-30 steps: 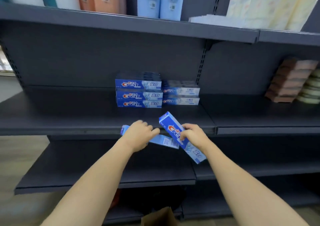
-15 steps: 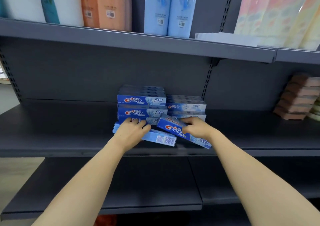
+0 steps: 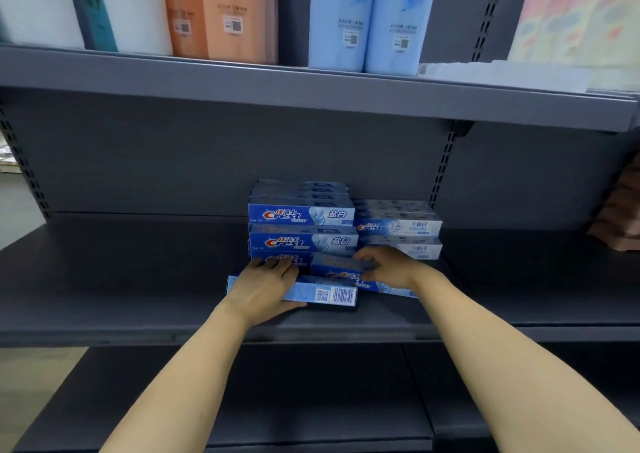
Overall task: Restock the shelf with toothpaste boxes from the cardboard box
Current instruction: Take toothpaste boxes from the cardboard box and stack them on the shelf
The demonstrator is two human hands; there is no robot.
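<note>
Head view is cutting off both forearms at the bottom edge; the left hand [image 3: 263, 288] is lying flat, fingers spread, on a toothpaste box [image 3: 332, 294] showing its barcode, hiding its left half; the right hand [image 3: 388, 269] is closing around a second box [image 3: 341, 272], blurred and partly hidden; both boxes are sitting on the grey shelf [image 3: 138, 279] before two stacks, three dark blue boxes [image 3: 301, 215] showing fronts, two paler ones [image 3: 398, 225] beside them; rows behind are too dim for counting.
</note>
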